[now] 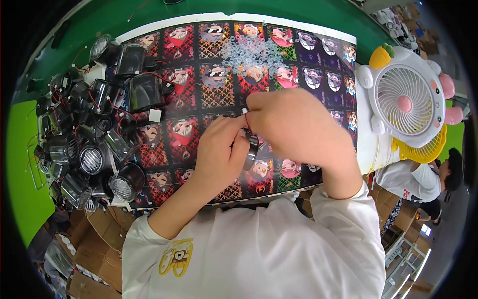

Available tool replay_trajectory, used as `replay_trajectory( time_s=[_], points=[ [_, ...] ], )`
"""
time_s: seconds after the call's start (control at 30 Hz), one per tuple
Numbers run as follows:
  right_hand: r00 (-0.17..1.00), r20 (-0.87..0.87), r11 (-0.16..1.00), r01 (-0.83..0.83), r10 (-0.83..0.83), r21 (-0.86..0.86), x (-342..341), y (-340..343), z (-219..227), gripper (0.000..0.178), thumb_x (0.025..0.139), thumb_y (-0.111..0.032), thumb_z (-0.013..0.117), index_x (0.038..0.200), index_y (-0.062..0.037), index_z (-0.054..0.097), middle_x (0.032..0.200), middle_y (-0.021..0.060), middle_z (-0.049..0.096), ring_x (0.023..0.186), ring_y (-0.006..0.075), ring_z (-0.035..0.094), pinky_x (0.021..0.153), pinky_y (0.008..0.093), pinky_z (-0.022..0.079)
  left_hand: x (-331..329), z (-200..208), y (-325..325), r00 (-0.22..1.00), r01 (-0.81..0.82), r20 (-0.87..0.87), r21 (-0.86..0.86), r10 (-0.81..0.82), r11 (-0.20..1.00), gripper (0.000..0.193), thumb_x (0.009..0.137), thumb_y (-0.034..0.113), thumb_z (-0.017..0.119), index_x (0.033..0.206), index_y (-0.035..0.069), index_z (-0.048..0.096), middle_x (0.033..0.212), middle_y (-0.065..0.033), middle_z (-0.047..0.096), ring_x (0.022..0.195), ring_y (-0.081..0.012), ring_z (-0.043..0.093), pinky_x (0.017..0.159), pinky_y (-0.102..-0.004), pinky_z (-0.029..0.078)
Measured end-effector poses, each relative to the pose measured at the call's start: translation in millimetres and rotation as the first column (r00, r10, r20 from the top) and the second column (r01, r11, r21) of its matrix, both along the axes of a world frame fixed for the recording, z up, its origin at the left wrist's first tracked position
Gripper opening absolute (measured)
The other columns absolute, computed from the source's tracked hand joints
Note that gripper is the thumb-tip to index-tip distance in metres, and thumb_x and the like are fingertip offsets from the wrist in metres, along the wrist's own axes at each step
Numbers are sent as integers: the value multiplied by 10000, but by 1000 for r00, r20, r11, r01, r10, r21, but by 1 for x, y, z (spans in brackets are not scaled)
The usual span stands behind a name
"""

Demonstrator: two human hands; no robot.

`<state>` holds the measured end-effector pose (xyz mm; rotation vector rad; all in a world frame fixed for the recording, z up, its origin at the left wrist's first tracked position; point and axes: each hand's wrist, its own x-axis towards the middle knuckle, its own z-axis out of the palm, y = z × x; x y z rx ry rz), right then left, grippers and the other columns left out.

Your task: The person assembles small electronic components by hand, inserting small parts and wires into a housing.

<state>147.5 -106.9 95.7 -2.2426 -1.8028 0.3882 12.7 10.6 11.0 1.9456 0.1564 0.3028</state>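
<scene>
Over the middle of the printed sheet, my left hand (216, 154) is closed round a black cylindrical housing (252, 152), whose shiny side shows between my two hands. A small white connector (244, 111) on a thin wire sticks up from between the fingers. My right hand (298, 124) is closed just above the housing, its fingertips bent down at the wire. Whatever it pinches is hidden behind the knuckles. Ahead of both hands lies a loose pile of small translucent rings (254, 55).
Many black cylindrical housings (145, 92) with red and black wires are heaped at the left. The sheet (181, 134) carries rows of cartoon characters. A white fan (403, 99) and a yellow one (423, 148) stand at the right. Another person (413, 179) sits beyond; cardboard boxes (94, 249) are lower left.
</scene>
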Motion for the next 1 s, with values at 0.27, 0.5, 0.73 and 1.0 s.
replay_trajectory(
  time_s=[0.27, 0.5, 0.73, 1.0],
  points=[
    [844, -80, 845, 534, -530, 29, 11, -40, -43, 115, 793, 23, 626, 900, -6, 657, 855, 168, 607, 815, 368, 617, 706, 441, 488, -18, 1, -1, 988, -137, -105, -316, 109, 939, 282, 921, 2, 486, 1168, -19, 620, 992, -139, 633, 940, -258, 619, 848, -355, 485],
    [761, -43, 695, 613, -648, 376, -17, -54, -76, 228, 817, 45, 624, 1041, 6, 633, 937, 161, 605, 827, 334, 633, 746, 384, 513, -54, -6, 26, 970, -70, 151, -575, 190, 815, 244, 839, -87, 595, 1072, -16, 602, 1158, -161, 631, 1148, -261, 567, 1027, -397, 419],
    [723, -41, 656, 648, -690, 388, 37, -31, -82, 126, 849, -10, 653, 974, 1, 649, 855, 137, 607, 759, 286, 634, 683, 368, 506, -28, 5, 22, 898, -59, 406, -271, 170, 961, 244, 795, -98, 678, 994, 11, 587, 1022, -154, 684, 1019, -292, 614, 920, -374, 463],
    [755, -473, 660, 642, -455, 390, 1, -31, -29, 54, 860, -22, 666, 906, 5, 663, 828, 91, 620, 702, 219, 601, 620, 330, 479, -16, 34, 16, 928, 8, 372, -79, 22, 997, 257, 782, -74, 688, 1024, 4, 649, 905, -101, 716, 854, -273, 680, 752, -353, 549]
  ],
)
